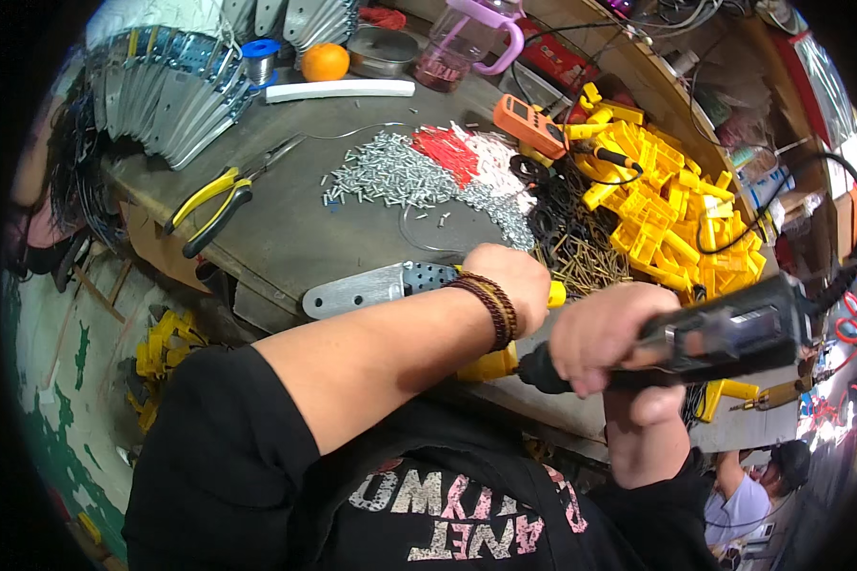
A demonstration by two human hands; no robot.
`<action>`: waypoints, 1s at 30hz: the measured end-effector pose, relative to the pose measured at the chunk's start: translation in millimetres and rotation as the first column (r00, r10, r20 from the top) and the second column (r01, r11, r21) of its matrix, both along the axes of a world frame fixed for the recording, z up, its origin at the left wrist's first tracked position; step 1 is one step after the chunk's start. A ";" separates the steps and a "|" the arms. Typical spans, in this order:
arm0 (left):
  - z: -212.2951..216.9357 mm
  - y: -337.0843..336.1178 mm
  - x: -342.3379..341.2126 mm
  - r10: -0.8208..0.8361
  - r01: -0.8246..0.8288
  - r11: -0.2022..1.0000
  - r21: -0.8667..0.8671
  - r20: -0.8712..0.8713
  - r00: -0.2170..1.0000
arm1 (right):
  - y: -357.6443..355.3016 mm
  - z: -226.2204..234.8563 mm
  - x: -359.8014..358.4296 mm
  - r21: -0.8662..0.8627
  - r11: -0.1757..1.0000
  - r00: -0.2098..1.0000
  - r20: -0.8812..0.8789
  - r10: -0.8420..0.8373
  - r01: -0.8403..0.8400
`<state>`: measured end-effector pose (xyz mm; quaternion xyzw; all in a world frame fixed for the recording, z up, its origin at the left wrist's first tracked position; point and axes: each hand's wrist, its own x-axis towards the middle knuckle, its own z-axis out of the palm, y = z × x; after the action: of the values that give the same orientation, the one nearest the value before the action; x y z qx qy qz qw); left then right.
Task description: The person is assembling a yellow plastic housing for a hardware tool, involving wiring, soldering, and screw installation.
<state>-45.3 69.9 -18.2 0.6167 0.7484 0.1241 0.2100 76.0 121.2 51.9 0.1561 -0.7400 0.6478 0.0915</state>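
Note:
My left hand, with a dark beaded bracelet at its wrist, is closed over a yellow plastic part that shows beside the fingers. A grey metal plate with a perforated bluish section reaches left from under this hand; whether the two are joined is hidden. In my right hand is a black corded electric screwdriver, its nose pointing left. That nose is close to another yellow plastic piece below my left hand; the very tip cannot be made out.
Silver rivets, red sleeves and brass screws lie heaped beyond my hands. Yellow housings pile up at right beside an orange multimeter. Pliers, a solder spool and stacked metal plates are at left.

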 end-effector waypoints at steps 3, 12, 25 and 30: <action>-7.0 4.1 4.2 0.005 -0.005 0.998 0.069 -0.007 1.000 | 10.4 12.3 0.4 -0.150 0.944 0.948 -0.176 0.266 -0.293; -6.0 0.1 -1.3 -0.011 0.011 0.993 0.115 0.004 1.000 | -4.4 6.7 -12.9 -0.174 0.933 0.945 -0.144 0.292 -0.315; -16.2 2.8 -5.5 -0.081 0.067 0.989 0.133 0.098 0.992 | -26.6 -16.2 -11.9 -0.379 0.923 0.998 -0.005 0.064 -0.061; -10.9 3.9 -0.5 -0.058 0.053 0.988 0.143 0.030 0.998 | -21.4 -18.4 -13.1 -0.325 0.941 0.995 -0.065 0.080 -0.097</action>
<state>-45.8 73.9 -29.1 0.6486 0.7165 0.1818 0.1815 62.8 99.8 33.5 0.1881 -0.6117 0.7611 0.1056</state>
